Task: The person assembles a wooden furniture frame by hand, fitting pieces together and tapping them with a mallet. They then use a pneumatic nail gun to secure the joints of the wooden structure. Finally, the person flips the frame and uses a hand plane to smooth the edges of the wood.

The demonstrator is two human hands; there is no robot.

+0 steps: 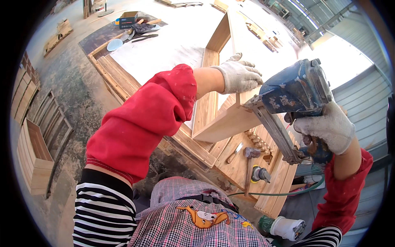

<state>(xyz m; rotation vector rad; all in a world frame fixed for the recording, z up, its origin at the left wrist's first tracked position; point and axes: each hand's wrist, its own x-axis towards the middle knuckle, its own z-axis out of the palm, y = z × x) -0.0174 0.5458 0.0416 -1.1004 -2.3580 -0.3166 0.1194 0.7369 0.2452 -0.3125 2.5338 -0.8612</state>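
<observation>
A pale wooden box frame stands on the workbench in front of me. My left hand, in a whitish work glove, rests across the frame's upper edge with its fingers stretched out. My right hand, gloved too, is wrapped round the grip of a worn blue nail gun. The gun's nose is at the frame's near right corner; whether it touches the wood I cannot tell. Its long metal magazine slants down towards me. The glove and gun body hide the trigger.
On the bench's near part lie a hammer, a wooden-handled blade and a round yellow-and-black tool. A green hose crosses below them. A dark box sits far left. Wooden boxes stand on the left floor.
</observation>
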